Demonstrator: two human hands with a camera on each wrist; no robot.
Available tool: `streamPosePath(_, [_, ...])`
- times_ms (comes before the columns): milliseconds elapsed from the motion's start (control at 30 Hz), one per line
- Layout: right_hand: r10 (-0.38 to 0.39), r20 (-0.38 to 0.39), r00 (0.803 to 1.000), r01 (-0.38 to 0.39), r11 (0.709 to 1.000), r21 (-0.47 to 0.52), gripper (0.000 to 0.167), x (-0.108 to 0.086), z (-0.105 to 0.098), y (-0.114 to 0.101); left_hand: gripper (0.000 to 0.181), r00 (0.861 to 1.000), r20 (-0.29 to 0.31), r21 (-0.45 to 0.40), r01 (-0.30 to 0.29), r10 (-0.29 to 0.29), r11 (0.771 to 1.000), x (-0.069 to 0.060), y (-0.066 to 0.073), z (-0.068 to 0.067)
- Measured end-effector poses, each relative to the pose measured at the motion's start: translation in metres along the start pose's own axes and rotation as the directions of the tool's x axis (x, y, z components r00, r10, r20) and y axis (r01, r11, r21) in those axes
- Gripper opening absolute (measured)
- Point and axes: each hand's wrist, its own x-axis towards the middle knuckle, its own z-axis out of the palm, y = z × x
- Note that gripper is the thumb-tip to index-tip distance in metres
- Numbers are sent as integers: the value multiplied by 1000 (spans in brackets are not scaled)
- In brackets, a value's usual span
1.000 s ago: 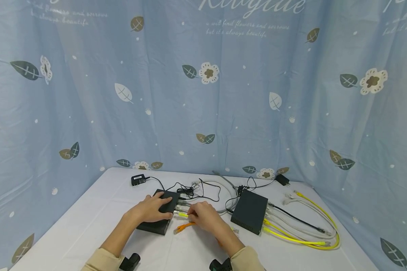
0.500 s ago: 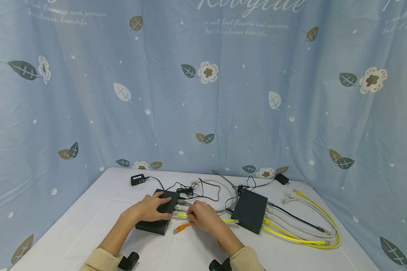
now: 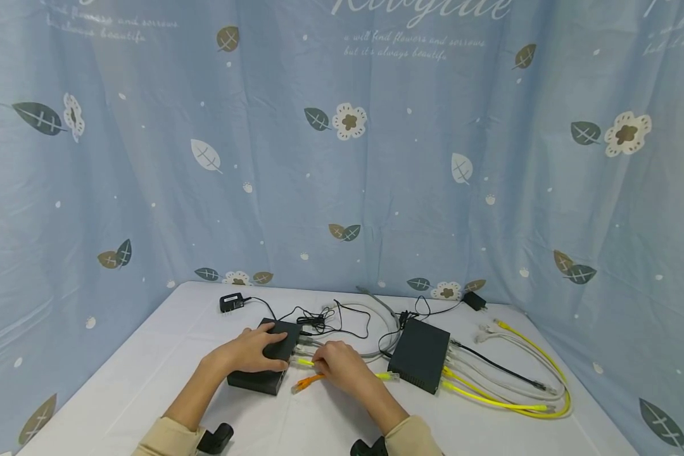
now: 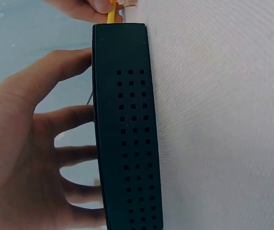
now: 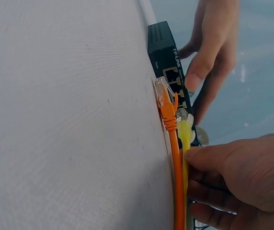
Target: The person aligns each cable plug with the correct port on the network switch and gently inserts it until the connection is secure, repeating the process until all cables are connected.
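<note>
A black TP-LINK network switch lies at the left of the table. My left hand rests on its top with fingers spread and the thumb near the port side, as the left wrist view also shows. My right hand pinches a yellow Ethernet cable just behind its plug. That clear plug is at the row of ports; how deep it sits I cannot tell. An orange Ethernet cable lies just beside it, its plug outside the ports. The yellow cable's other end shows beyond my right wrist.
A second black switch stands to the right, with yellow, white and black cables looping off its right side. Grey cables and bundled black cord lie behind. Power adapters sit at the back. A patterned curtain hangs behind.
The yellow cable's far end shifts up toward the right switch, then settles slightly back. Both hands stay almost in place, the right still pinching the yellow cable.
</note>
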Motion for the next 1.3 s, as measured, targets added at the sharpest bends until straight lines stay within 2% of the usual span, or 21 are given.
streamPosePath(433, [-11,9,1000,12,1000,-11,12,0,0,0,76,1000,-2,2,-7,7,1000,1,-3,2])
streamPosePath(933, [10,11,1000,-10,1000,20,14,0,3,1,74,1000,-11,13,2,-2,1000,1,0,3])
streamPosePath(1300, [-4,25,1000,3,999,33,15,0,1,0,74,1000,-13,11,3,-2,1000,1,-1,3])
